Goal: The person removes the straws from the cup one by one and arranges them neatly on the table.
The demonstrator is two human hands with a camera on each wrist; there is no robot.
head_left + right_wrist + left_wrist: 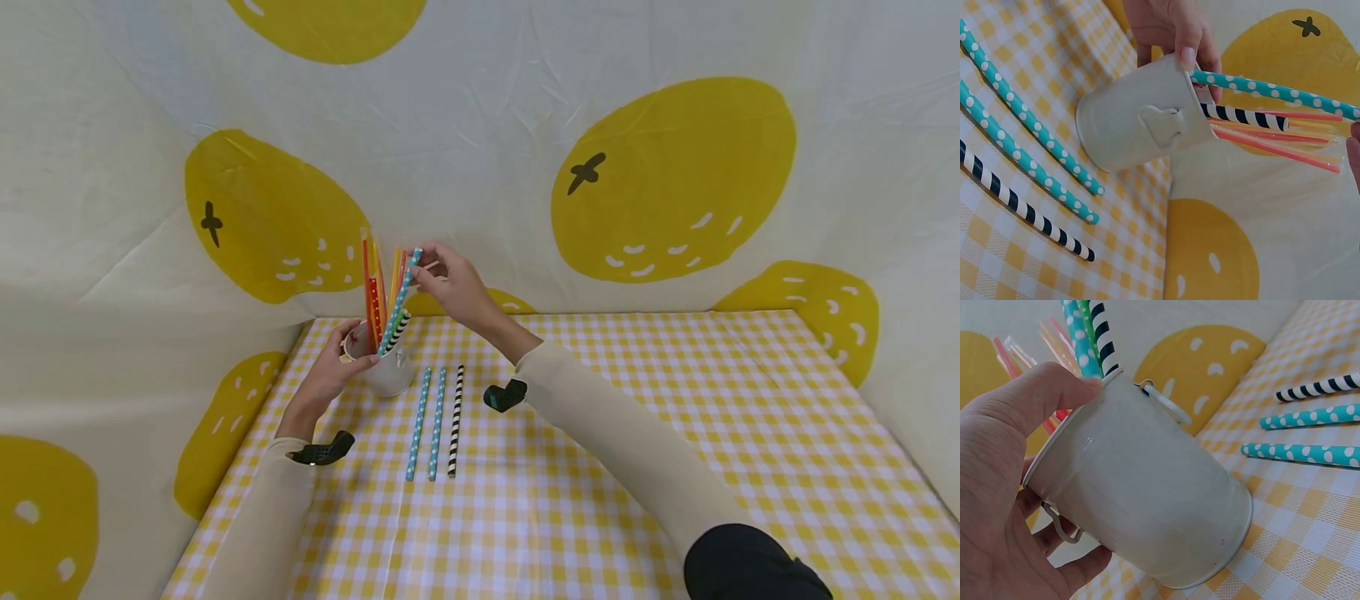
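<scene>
A white metal pail (390, 377) with small side handles holds several straws. My left hand (330, 371) grips its rim, thumb over the near edge and fingers round the side, and the pail leans in the left wrist view. With my right hand (459, 287) I pinch the upper end of a teal straw with white dots (1272, 91); its lower end is at the pail's mouth, close to my left thumb. Inside the pail stand a black-and-white striped straw (1244, 117), a green dotted straw (1090, 328), a red dotted straw (376, 304) and orange and pink clear straws (1279, 144).
On the checked tablecloth (600, 467), right of the pail, two teal dotted straws (437, 425) and a black-and-white striped straw (456, 421) lie side by side. A lemon-print sheet (487, 125) hangs behind the table and along its left side.
</scene>
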